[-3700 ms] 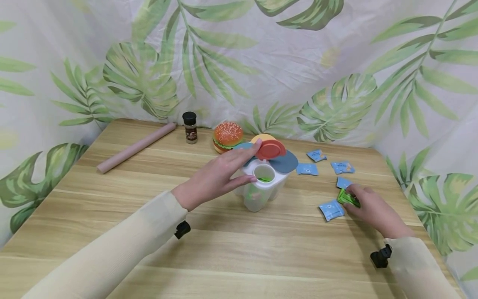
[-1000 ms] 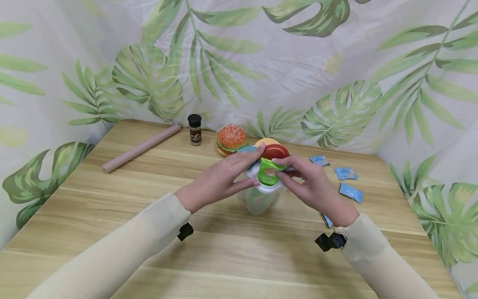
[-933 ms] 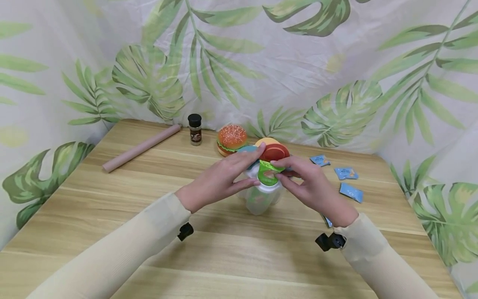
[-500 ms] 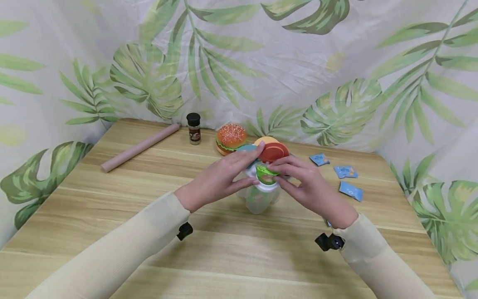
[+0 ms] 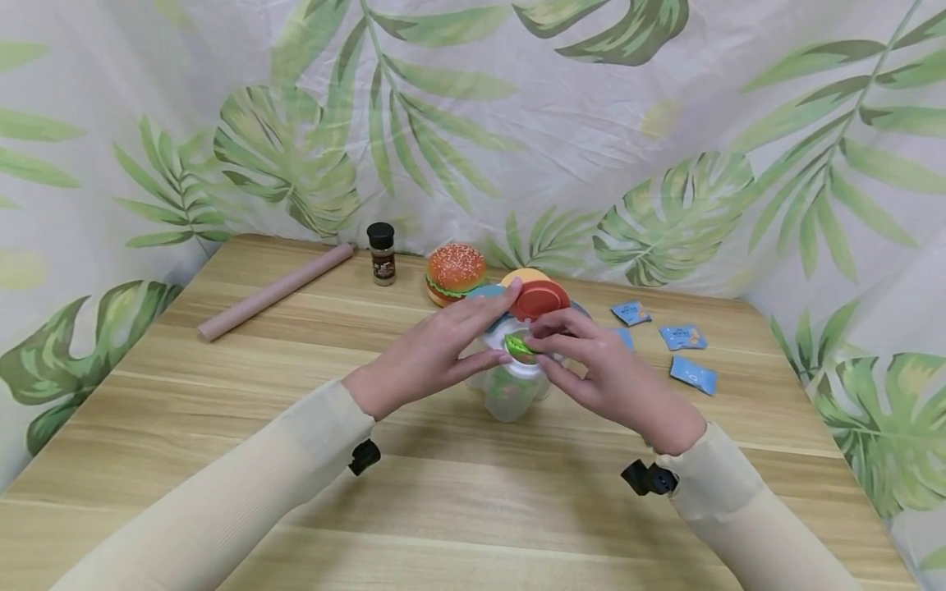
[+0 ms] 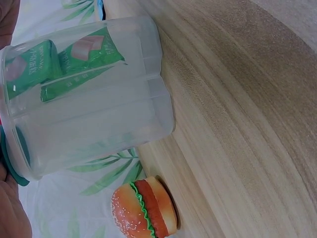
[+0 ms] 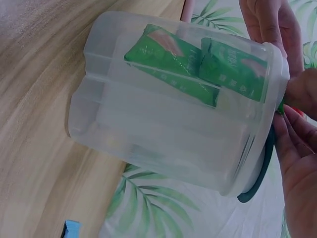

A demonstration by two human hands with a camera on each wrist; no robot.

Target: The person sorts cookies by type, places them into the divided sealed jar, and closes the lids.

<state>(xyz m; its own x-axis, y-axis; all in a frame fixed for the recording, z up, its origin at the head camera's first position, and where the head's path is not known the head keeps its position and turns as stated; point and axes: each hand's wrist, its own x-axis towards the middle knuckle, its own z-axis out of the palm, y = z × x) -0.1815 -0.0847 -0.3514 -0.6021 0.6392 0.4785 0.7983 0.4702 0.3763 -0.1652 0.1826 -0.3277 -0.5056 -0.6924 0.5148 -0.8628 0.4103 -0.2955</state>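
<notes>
A translucent container [image 5: 510,398] with several compartments and coloured flip lids stands upright on the table. Its red lid [image 5: 541,300] is raised from a round white-rimmed opening. Straight fingers of my left hand [image 5: 436,345] touch that lid, and the thumb lies at the rim. With thumb and fingers, my right hand [image 5: 609,369] pinches the top end of a green snack packet [image 5: 521,348], which sits mostly down inside the opening. Through the wall in the left wrist view, a lower green packet [image 6: 81,57] shows beneath the pinched packet [image 6: 32,69].
Several blue packets [image 5: 693,374] lie to the right. A toy hamburger [image 5: 455,273] stands behind the container, with a black-capped spice jar [image 5: 382,256] left of it. The pink roll [image 5: 277,293] lies at the back left. A leaf-print cloth [image 5: 443,123] hangs behind the table.
My right hand has brought the green packet from among the blue packets to the container. Over the last second the packet has sunk lower into the opening. The left hand has stayed in place.
</notes>
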